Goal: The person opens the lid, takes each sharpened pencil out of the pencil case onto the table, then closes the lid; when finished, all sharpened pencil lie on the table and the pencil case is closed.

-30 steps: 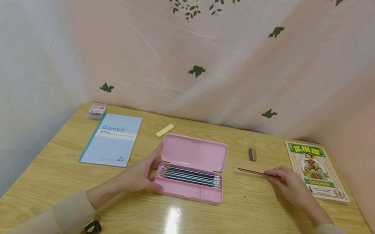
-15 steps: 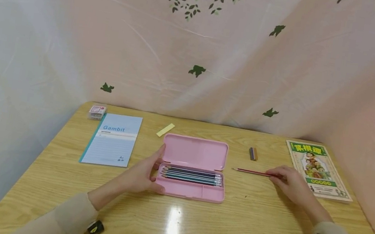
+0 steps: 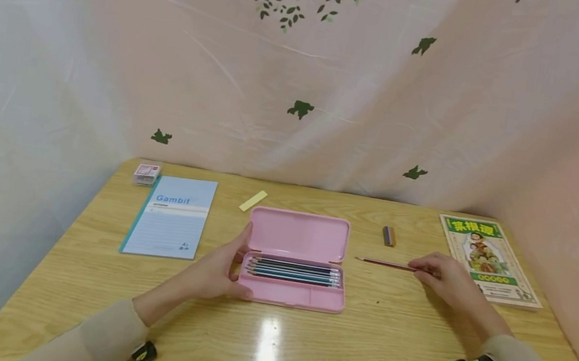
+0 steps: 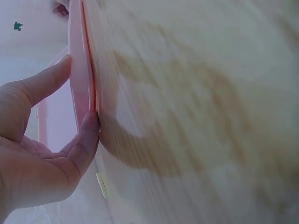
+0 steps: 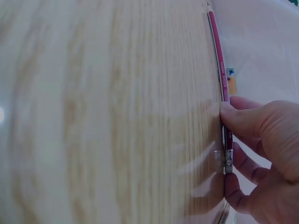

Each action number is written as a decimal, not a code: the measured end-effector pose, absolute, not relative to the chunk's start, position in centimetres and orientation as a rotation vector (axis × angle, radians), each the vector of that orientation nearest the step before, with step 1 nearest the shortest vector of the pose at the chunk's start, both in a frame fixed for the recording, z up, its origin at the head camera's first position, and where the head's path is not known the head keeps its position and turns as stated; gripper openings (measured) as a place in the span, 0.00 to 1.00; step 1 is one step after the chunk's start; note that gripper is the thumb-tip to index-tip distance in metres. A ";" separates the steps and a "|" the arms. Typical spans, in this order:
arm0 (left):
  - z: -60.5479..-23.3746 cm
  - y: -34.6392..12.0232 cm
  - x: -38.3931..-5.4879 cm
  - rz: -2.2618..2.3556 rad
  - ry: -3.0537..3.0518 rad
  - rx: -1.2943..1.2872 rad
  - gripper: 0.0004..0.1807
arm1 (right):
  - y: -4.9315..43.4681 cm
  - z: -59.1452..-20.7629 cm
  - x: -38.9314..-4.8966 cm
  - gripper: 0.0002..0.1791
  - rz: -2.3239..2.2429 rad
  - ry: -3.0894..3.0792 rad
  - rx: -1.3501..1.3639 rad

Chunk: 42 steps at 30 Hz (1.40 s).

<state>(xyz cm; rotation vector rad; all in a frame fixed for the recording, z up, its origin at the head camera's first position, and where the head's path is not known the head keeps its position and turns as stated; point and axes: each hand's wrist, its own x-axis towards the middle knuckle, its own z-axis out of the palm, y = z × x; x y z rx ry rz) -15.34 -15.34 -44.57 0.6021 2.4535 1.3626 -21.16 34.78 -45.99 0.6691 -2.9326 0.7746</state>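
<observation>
A pink pencil case [image 3: 273, 292] lies with its lid raised in the middle of the table, several pencils [image 3: 293, 271] side by side in its long compartment. My left hand [image 3: 217, 269] grips the case's left end; in the left wrist view the thumb is at the rim and curled fingers press the side. To the right, my right hand [image 3: 445, 282] pinches a red pencil [image 3: 384, 263] near its eraser end, the sharpened tip facing left toward the case. In the right wrist view the pencil runs along the tabletop, its reflection right beside it.
A blue notebook [image 3: 172, 216] and a small clear box [image 3: 147, 173] are at the left. A yellow strip [image 3: 253, 201] lies behind the case. A small brown-and-blue block [image 3: 389, 236] sits behind the red pencil, and an illustrated booklet [image 3: 486, 256] is beyond the right hand. A curtain [image 3: 294, 150] stands behind.
</observation>
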 end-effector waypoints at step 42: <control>-44.2 -15.2 -15.4 1.332 2.449 0.547 0.73 | 30.3 -42.9 -19.3 0.22 0.686 -2.593 0.870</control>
